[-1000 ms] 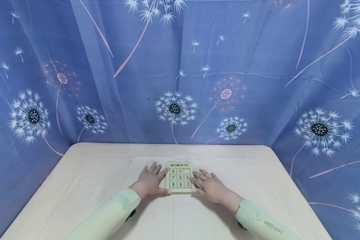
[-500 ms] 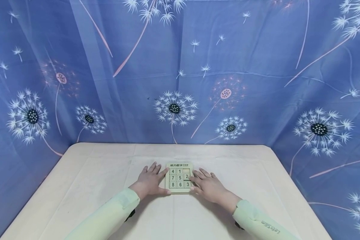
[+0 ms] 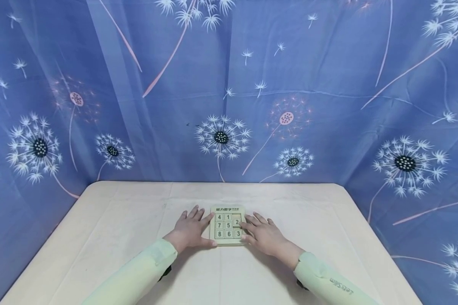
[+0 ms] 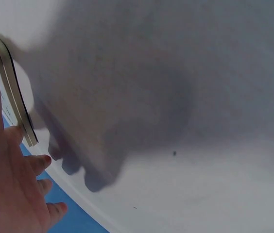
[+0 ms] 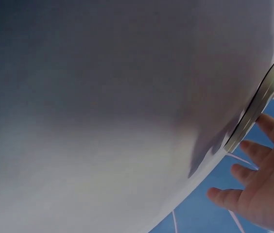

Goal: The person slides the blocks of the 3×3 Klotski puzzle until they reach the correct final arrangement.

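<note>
A pale yellow-green number slide puzzle point(image 3: 227, 243) lies flat on the table in the head view, dark lettering along its far edge. Tiles 4 and 1 are in the far row, 7 and 5 in the middle, 8, 6 and 3 nearest. The 2 tile point(image 3: 237, 220) sits partway between middle and far rows in the right column, gaps on both sides of it. My left hand point(image 3: 189, 231) spreads along the left side, index finger and thumb against the frame. My right hand point(image 3: 267, 238) has its index fingertip at the 2 tile and its thumb by the near right corner.
A cream cloth covers the table point(image 3: 137, 212), which has rounded far corners. Blue curtains point(image 3: 168, 127) with a dandelion print stand behind it and at both sides. In the wrist views the puzzle's side edge point(image 4: 18, 97) shows beside the fingers.
The 2 tile has slid away from me, out of the middle row and partway into the far right gap. My right hand has shifted slightly left; the left hand stays in place.
</note>
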{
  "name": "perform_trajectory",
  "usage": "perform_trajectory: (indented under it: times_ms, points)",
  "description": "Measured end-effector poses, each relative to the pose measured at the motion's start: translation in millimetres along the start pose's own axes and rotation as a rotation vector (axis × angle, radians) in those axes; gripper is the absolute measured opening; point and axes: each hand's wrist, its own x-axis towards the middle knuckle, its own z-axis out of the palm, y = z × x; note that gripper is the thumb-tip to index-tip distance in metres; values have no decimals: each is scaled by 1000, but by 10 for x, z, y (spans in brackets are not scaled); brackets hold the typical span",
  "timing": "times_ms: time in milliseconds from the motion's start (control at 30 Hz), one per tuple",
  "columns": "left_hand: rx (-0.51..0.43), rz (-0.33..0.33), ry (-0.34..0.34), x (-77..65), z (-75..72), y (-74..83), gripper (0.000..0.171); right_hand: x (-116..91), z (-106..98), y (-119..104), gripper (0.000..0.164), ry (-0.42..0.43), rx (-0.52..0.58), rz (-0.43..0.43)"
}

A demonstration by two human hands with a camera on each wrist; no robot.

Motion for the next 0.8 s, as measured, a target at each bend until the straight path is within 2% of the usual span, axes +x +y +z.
perform_trajectory:
  times_ms: [533,800]
  points:
    - [3,1,10,16,-8,-9,99,89,4,38,47,14,13,32]
    - [8,5,-8,16,-14,0,98,88,4,24,47,8,17,54]
